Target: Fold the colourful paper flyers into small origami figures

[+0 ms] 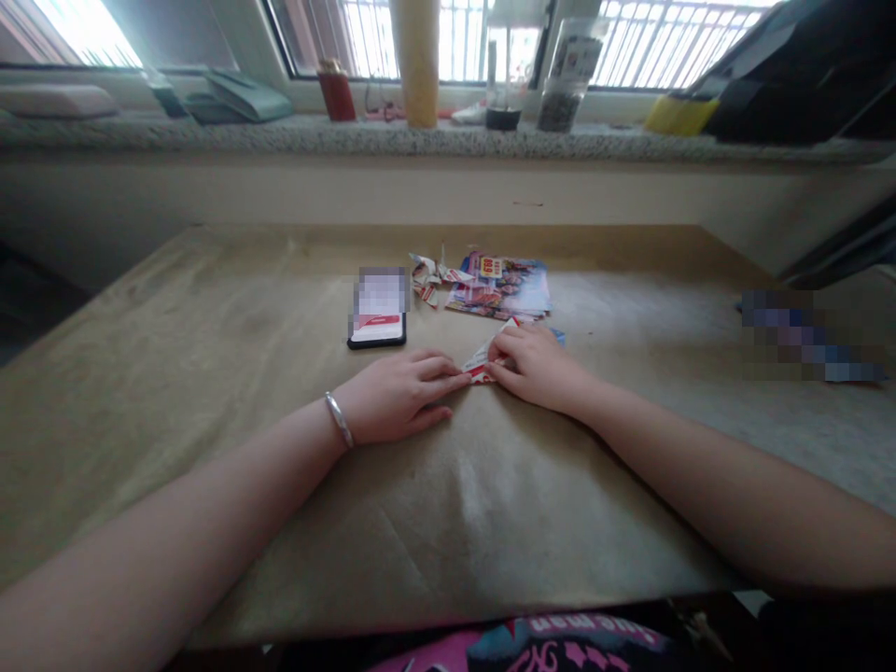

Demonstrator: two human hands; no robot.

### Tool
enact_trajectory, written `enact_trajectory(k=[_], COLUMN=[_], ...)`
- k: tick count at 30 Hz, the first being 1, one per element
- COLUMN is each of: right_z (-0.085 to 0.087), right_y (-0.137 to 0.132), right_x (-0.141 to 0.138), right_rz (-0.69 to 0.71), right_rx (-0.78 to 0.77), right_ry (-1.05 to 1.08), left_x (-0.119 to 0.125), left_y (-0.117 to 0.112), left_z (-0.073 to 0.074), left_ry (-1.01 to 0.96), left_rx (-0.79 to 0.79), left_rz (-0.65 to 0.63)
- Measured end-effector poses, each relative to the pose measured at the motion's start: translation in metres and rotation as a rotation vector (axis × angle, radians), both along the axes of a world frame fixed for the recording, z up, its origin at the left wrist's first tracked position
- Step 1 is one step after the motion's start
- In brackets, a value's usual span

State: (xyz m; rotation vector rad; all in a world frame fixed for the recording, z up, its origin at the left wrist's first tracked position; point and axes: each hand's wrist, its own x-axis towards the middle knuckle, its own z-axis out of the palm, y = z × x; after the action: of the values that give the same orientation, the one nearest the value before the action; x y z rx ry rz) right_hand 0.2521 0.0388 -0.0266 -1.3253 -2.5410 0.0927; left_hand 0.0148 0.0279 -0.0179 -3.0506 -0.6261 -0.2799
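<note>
A small folded sheet of printed paper point(479, 360), white with red and blue parts, lies on the table between my hands. My right hand point(539, 369) covers much of it, its fingers bent and pinching the folded edge. My left hand point(396, 397), with a silver bracelet at the wrist, rests flat with fingers stretched out. Its fingertips touch the paper's left corner. Just beyond are a folded paper figure point(427, 273) with pointed ends and a stack of colourful printed leaflets point(522, 291). A phone point(379, 313) with a lit, blurred screen lies beyond my left hand.
A tan cover spreads over the table point(231, 373). At the far right lies a blurred bluish item point(805, 336). Along the back, the stone windowsill point(294, 140) carries a red container point(337, 91), a tall yellowish cylinder point(420, 65), clear containers point(566, 89) and a black bag point(784, 79).
</note>
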Motion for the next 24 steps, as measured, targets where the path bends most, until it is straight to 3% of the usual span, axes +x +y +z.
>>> enact_trajectory(k=[10, 19, 24], right_z=[-0.005, 0.013, 0.012], right_y=[0.004, -0.002, -0.003], right_x=[0.002, -0.008, -0.012], right_rz=[-0.072, -0.065, -0.053], right_rx=[-0.050, -0.011, 0.058], right_ry=[0.065, -0.167, -0.235], left_x=[-0.002, -0.003, -0.005], left_y=[0.000, -0.004, -0.004], left_z=[0.001, 0.006, 0.006], left_ry=[0.004, 0.015, 0.016], left_rx=[0.024, 0.055, 0.068], left_rz=[-0.007, 0.007, 0.015])
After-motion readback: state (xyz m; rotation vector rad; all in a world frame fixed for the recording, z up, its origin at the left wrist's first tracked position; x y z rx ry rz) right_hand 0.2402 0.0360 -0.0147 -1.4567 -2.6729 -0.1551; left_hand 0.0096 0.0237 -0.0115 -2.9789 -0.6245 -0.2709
